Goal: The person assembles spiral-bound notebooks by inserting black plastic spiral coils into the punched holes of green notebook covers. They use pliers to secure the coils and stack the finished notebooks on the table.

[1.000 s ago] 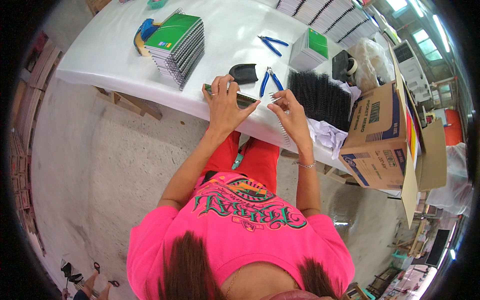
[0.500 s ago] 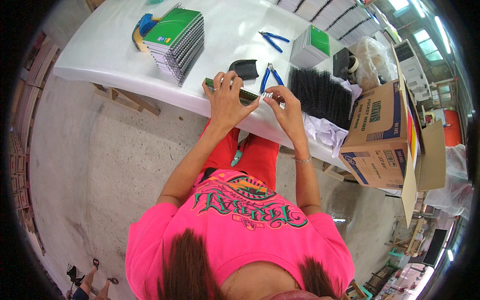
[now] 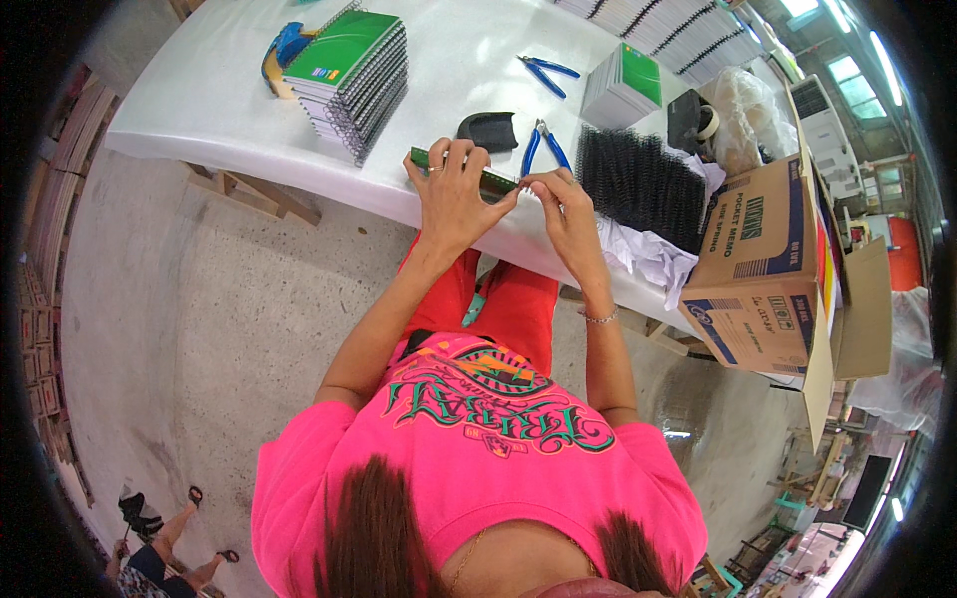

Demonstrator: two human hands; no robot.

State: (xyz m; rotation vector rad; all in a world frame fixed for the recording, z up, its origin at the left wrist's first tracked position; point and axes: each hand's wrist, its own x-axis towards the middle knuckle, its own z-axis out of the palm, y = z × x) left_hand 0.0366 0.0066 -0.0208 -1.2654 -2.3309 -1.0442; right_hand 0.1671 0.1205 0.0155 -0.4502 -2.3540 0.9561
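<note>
My left hand [image 3: 454,199] is wrapped over a small green-covered notebook [image 3: 420,157], held edge-up at the table's front edge. A row of punched holes shows along its edge. At the notebook's right end, my right hand [image 3: 566,211] is closed with thumb and forefinger pinched together. What sits in that pinch is too small to make out. Just beyond the hands are a black curved holder [image 3: 488,130] and blue-handled cutting pliers [image 3: 544,148]. To the right of my right hand lies a pile of black spiral coils [image 3: 638,184] on white paper.
A stack of spiral-bound green notebooks [image 3: 349,75] stands left, beside a blue and yellow tape dispenser [image 3: 282,55]. Farther back are a second pair of pliers [image 3: 548,74] and unbound green notebooks [image 3: 623,88]. An open cardboard box [image 3: 753,259] stands right. Someone's legs [image 3: 174,533] show at lower left.
My right hand has shifted slightly left and its fingers have drawn closer together at the notebook's end. My left hand keeps its hold. The person at lower left has come further into view.
</note>
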